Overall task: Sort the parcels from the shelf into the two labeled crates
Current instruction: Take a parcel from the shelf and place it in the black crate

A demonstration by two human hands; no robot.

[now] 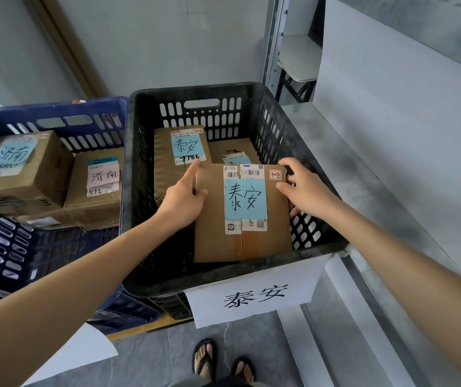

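A brown cardboard parcel (254,241) with a blue handwritten note sits inside the black crate (251,277), near its front right. My left hand (181,196) grips the parcel's left edge and my right hand (304,188) grips its right edge. Behind it in the same crate lie two more parcels, one (167,160) with a matching blue note and one (232,149) partly hidden. A white paper label (254,291) hangs on the crate's front. To the left, the blue crate (5,247) holds a parcel with a blue note (22,169) and one with a pink note (95,188).
A grey metal shelf (391,219) runs along the right, its surface bare beside the black crate. A shelf upright (274,37) and a folded chair (299,65) stand behind. My sandalled feet (223,361) are on the tiled floor below. White paper (78,356) hangs off the blue crate's front.
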